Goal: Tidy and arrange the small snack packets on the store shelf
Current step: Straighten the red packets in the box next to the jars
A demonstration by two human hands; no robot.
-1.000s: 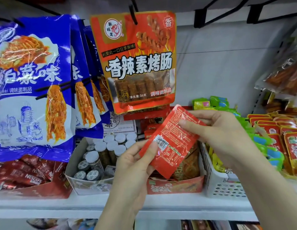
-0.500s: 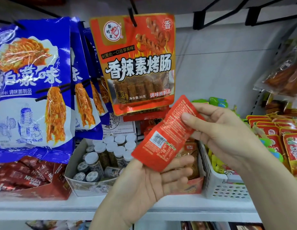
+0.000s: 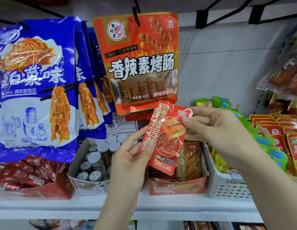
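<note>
A small red snack packet (image 3: pixel 166 138) is held upright in front of the shelf, its printed front facing me. My left hand (image 3: pixel 129 158) pinches its lower left edge between thumb and fingers. My right hand (image 3: pixel 216 130) pinches its upper right corner. Right behind and below the packet stands a red cardboard display box (image 3: pixel 177 187) with more packets of the same kind upright in it.
Blue snack bags (image 3: pixel 34 87) and an orange-red bag (image 3: pixel 141 63) hang from hooks above. A box of small jars (image 3: pixel 93 163) and Nescafe sachets (image 3: pixel 28 175) sit to the left. A white perforated basket (image 3: pixel 227 186) with green packets and rows of red packets (image 3: pixel 287 138) lie to the right.
The packet has been turned over: its barcode back faced me before, its printed front does now. My left hand went from lying flat under it to pinching its left edge.
</note>
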